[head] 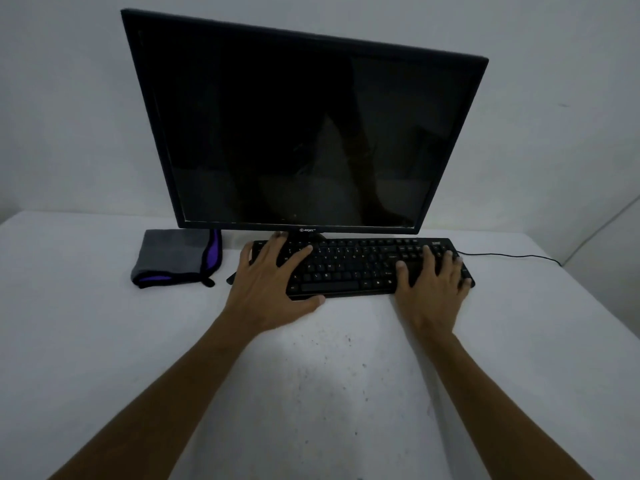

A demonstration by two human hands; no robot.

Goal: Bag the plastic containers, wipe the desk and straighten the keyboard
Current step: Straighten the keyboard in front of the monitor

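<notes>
Head view. Left hand [273,285] spread flat over left end of keyboard [353,266], fingers [301,252] fanned across keys, thumb along near edge, gripping nothing. Right hand [431,282] likewise spread, palm down on right end, fingertips reaching far-right keys, thumb resting among keys toward the middle. Keyboard black, lying between and under both hands, roughly parallel to monitor [304,129], which stands dark just beyond the fingertips. Folded grey cloth [173,256] with purple edging just left of left hand, apart from it, on desk [329,393]. Thin cable [512,256] trailing from keyboard's far right corner, past right hand, toward the wall. Desk white, speckled with small dark marks between the forearms. Small dark object by left wrist, too hidden to name.
</notes>
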